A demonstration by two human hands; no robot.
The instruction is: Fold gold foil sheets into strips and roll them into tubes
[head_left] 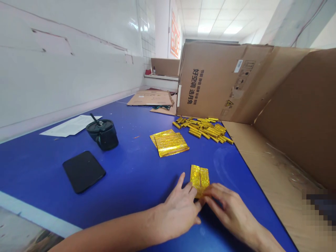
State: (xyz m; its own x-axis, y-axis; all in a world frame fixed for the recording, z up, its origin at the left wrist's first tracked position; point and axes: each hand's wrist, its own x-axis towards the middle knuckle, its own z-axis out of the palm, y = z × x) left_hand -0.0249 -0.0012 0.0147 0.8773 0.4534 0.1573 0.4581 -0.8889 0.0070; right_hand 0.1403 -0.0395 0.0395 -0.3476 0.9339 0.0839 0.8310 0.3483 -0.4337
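A folded gold foil sheet (200, 177) lies on the blue table (136, 175) near its front edge. My left hand (181, 208) and my right hand (227, 206) both pinch its near end, fingers pressed together on the foil. A small stack of flat gold foil sheets (169, 142) lies beyond them, and farther back a pile of several small folded gold pieces (203, 128) is spread in front of the cardboard.
A black lidded cup with a straw (103, 134) and a black phone (83, 170) sit to the left, white paper (70, 126) behind them. Large opened cardboard box panels (236, 80) wall the back and right. Flattened cardboard (151, 98) lies far back.
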